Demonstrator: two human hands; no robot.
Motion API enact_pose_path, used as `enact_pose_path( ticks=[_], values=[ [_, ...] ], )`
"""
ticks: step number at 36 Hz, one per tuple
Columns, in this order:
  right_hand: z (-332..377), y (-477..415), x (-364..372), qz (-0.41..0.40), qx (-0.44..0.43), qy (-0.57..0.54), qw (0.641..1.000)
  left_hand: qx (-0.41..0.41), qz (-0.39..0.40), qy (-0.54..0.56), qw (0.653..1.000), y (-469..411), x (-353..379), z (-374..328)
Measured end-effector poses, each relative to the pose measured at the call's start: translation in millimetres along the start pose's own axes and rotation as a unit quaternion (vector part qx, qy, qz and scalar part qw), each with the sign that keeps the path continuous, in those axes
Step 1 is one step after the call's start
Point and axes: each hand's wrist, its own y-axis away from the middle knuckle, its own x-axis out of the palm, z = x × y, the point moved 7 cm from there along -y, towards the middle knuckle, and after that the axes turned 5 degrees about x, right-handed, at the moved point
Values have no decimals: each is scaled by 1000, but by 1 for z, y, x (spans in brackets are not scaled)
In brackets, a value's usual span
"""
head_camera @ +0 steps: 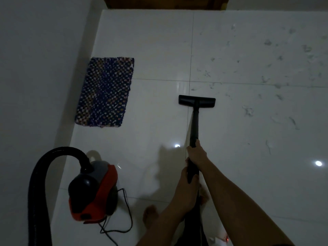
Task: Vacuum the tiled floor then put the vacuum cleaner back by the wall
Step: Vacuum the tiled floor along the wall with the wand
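Observation:
A red and black vacuum cleaner (92, 190) stands on the white tiled floor (248, 157) at the lower left, beside the wall. Its black hose (38, 174) arches up and down the left edge. The black wand (194, 125) runs forward to a flat floor nozzle (196, 101) resting on the tiles near a grout joint. My right hand (196, 153) grips the wand higher up; my left hand (186, 183) grips it just below. Scattered scraps of debris (269, 82) lie on the tiles to the right of the nozzle.
A blue checked woven mat (104, 92) lies by the grey wall (35, 68) on the left. A brown wooden door or furniture base (165, 2) closes the far end. The black power cord (124, 219) loops beside the vacuum, near my bare foot (150, 215).

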Motion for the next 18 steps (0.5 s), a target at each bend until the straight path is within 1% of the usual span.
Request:
enact_pose_path(
  ticks=[5, 10, 18],
  values=[
    [26, -22, -24, 15, 10, -3, 1000, 0, 15, 29, 999, -21, 22, -30],
    [57, -45, -50, 28, 8, 8, 1000, -4, 11, 56, 998, -47, 40, -63],
    [117, -78, -70, 36, 0, 16, 999, -6, 5, 64, 998, -95, 41, -115]
  ],
)
